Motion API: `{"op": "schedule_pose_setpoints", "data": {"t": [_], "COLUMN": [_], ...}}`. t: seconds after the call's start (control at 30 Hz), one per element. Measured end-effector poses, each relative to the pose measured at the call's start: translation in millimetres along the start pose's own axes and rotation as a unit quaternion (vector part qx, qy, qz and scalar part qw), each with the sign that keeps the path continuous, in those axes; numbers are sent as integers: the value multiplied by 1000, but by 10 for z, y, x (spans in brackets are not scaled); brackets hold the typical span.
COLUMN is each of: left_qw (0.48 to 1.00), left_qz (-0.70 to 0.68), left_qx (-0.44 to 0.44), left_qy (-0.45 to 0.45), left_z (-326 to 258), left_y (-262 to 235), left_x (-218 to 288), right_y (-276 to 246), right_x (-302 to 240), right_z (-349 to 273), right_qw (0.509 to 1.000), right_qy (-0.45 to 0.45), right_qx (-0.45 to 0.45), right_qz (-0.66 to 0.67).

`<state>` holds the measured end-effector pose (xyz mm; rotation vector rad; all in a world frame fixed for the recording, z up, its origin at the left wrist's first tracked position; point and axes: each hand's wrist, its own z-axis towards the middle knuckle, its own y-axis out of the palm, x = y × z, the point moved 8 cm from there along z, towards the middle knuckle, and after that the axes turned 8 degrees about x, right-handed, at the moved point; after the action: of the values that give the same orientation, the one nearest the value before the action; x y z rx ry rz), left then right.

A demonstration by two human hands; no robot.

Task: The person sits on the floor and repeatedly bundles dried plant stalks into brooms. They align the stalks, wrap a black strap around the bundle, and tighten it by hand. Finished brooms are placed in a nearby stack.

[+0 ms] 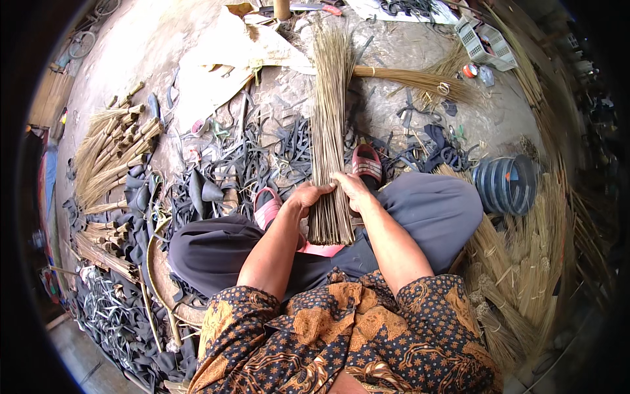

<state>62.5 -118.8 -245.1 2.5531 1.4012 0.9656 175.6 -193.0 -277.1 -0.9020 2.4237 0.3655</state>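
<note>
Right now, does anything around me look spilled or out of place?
Yes, perhaps: dark strips lie tangled across the floor beyond your slippers. They look spilled because they run every which way, unlike the straight stalk bundle you're holding.

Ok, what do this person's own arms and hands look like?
The left hand and right hand are bare, with no gloves, watch or bracelet showing. The forearms are bare too. The loose, short sleeves are black with orange-brown patches and small flower-like motifs.
</note>
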Motion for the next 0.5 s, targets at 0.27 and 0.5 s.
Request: {"op": "schedule_pose_setpoints", "data": {"t": [0.27,0.5], "left_qw": [1000,997], "left_qz": [-9,49], "left_qx": [19,51], "left_qy": [-20,7], "left_z": [-6,12], "left_y": [-24,-62], "left_x": [24,29], "right_y": [-88,-122], "right_x": [3,28], "right_z": [-17,36], "right_qw": [999,1000], "right_qy": [27,3], "right_qx": [35,2], "right_qz": [19,-23]}}
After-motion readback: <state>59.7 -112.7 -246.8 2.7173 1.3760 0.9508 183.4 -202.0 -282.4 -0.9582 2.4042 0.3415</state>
